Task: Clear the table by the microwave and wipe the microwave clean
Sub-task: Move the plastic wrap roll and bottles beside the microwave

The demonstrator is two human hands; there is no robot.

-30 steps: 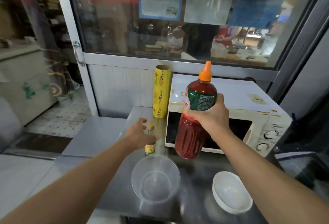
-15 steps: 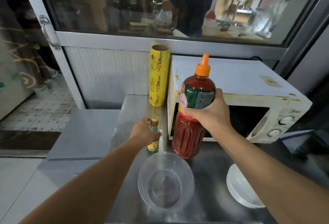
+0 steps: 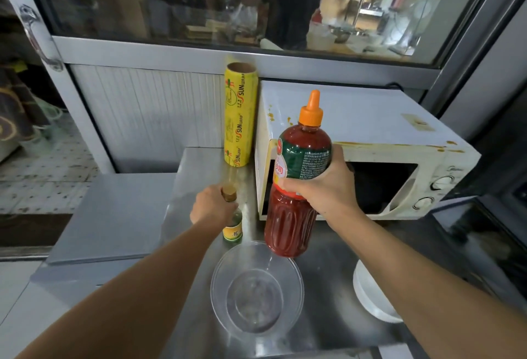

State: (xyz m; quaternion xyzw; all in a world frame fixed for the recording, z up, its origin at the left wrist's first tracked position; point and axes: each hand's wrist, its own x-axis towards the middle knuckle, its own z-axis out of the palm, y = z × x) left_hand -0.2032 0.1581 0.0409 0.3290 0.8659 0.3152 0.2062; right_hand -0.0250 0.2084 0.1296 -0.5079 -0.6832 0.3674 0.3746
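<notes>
Now the right hand (image 3: 328, 190) wraps the tall red sauce bottle with orange nozzle (image 3: 298, 179), upright, nozzle up, lifted before the stained white microwave (image 3: 399, 142). Left hand (image 3: 212, 206) grips the small yellow-labelled glass bottle (image 3: 232, 227), standing on the steel table (image 3: 199, 164) just beside the clear plastic bowl (image 3: 256, 290).

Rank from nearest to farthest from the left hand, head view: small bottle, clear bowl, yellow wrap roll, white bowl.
1. small bottle: in the left hand, fingers round its neck.
2. clear bowl: just in front of the person, below the hand.
3. yellow wrap roll: upright behind, beside the microwave.
4. white bowl: far right, table edge.
</notes>
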